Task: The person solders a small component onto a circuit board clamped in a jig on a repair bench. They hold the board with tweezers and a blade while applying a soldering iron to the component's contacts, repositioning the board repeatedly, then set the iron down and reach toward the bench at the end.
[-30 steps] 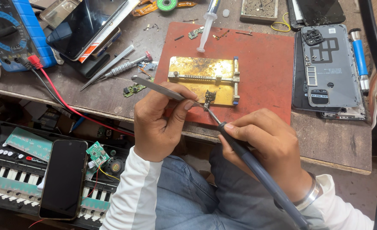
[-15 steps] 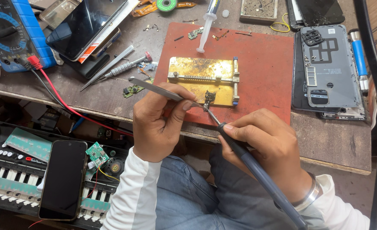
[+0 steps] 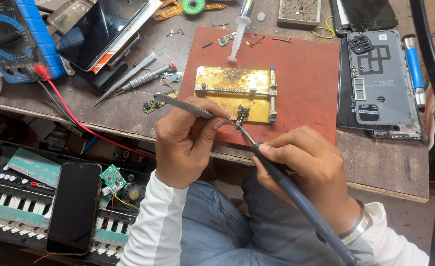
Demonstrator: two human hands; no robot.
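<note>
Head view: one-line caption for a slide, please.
Left hand holds tweezers, right hand a soldering iron, on a small part in a brass holder.

My worn wooden workbench (image 3: 375, 162) carries a red work mat (image 3: 306, 74) at its centre. Left of the mat lie spare tweezers (image 3: 124, 80), a knurled screwdriver (image 3: 146, 79), a small green circuit board (image 3: 153, 105), a stack of phones (image 3: 99, 32) and a blue multimeter (image 3: 13, 37). Right of the mat lies a grey phone back cover (image 3: 382, 79), with a blue-handled tool (image 3: 415, 69) just beside it.
</note>
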